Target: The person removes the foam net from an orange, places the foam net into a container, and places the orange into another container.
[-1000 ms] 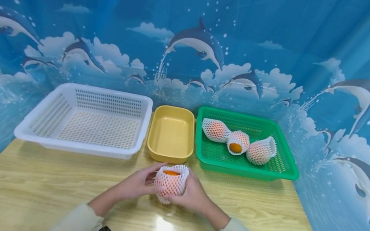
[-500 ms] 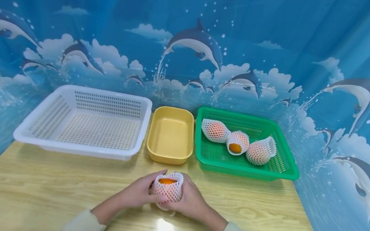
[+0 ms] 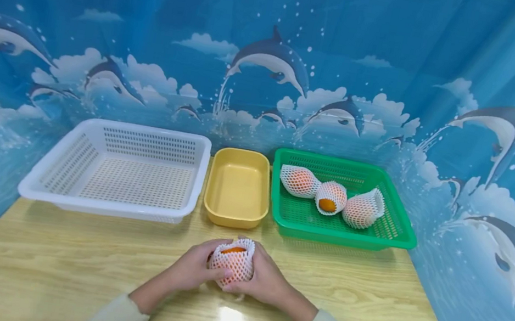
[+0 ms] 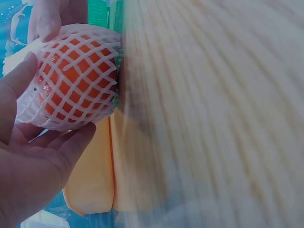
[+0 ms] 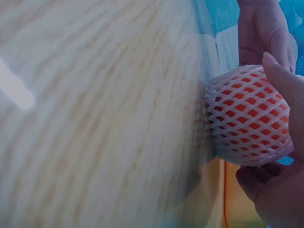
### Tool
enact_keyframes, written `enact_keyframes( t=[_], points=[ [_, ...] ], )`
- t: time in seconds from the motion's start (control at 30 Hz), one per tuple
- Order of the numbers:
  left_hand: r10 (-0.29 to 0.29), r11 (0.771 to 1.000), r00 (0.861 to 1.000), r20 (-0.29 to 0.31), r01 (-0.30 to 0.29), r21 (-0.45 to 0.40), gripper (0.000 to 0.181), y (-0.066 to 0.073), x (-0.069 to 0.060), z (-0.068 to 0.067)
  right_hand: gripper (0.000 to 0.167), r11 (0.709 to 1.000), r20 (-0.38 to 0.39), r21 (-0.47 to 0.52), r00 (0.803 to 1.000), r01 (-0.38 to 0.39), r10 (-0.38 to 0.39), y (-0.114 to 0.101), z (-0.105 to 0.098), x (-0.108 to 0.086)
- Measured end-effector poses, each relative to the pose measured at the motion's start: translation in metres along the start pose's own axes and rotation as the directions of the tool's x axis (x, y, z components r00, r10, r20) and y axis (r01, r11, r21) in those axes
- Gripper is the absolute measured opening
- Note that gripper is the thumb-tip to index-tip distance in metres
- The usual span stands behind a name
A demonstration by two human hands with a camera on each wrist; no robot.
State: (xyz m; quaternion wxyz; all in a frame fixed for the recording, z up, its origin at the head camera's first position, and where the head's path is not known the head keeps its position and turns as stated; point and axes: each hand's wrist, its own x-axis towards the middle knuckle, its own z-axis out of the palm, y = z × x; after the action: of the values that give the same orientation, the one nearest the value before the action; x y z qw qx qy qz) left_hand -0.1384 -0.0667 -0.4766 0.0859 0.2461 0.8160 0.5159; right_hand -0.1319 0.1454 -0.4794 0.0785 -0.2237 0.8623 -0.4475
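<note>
An orange-coloured round fruit (image 3: 238, 272) in a white foam net sleeve is held between both hands, at the near middle of the table. The sleeve's open end faces up, and bare orange skin shows through it. My left hand (image 3: 194, 265) grips the fruit from the left, its thumb on the near side. From the right, my right hand (image 3: 266, 277) holds it too, thumb in front. In the left wrist view the netted fruit (image 4: 78, 78) lies between thumb and fingers. The right wrist view shows the fruit (image 5: 249, 116) close to the tabletop; the fruit's kind is unclear.
Behind the hands stands a yellow tray (image 3: 235, 216). A white slotted basket (image 3: 111, 205) is at its left, a green basket (image 3: 340, 239) at its right. Three netted fruits (image 3: 332, 196) lie in the green basket. A blue dolphin curtain (image 3: 279, 14) hangs behind.
Both hands have drawn the netted fruit slightly towards the body and lower. The left thumb has come round to the fruit's near side. Over the last half second the fruit tilts a little.
</note>
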Motion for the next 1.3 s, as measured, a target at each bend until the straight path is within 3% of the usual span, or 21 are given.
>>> enact_keyframes(
  t=[0.17,0.37,0.67,0.93,1.13,1.3],
  points=[
    [-0.004,0.999,1.0,-0.027,0.005,0.051,0.061,0.002,-0.001,-0.001,0.107,1.0,0.021,0.014,1.0,0.017,-0.018,0.0,-0.002,0.0],
    [-0.018,0.991,0.997,-0.08,0.028,0.129,0.057,0.005,-0.001,0.0,0.105,0.999,0.045,0.044,0.999,0.006,-0.008,0.001,-0.004,0.001],
    [-0.057,0.972,0.975,-0.214,0.103,0.21,0.038,0.012,-0.002,0.003,0.097,0.999,0.064,0.046,0.998,0.004,-0.007,0.002,-0.005,0.002],
    [-0.068,0.983,0.985,-0.159,0.094,0.16,0.046,0.009,-0.004,0.002,0.085,0.999,0.086,0.048,0.996,-0.005,0.001,0.003,-0.007,0.001],
    [-0.076,0.99,0.992,-0.104,0.087,0.106,0.06,0.007,-0.004,0.001,0.061,0.998,0.09,0.064,0.995,0.03,-0.035,0.003,-0.01,0.003],
    [-0.072,0.992,0.995,-0.076,0.079,0.094,0.071,0.007,-0.003,0.0,0.049,0.997,0.074,0.019,0.994,0.073,-0.074,0.007,-0.011,0.003]
  ],
)
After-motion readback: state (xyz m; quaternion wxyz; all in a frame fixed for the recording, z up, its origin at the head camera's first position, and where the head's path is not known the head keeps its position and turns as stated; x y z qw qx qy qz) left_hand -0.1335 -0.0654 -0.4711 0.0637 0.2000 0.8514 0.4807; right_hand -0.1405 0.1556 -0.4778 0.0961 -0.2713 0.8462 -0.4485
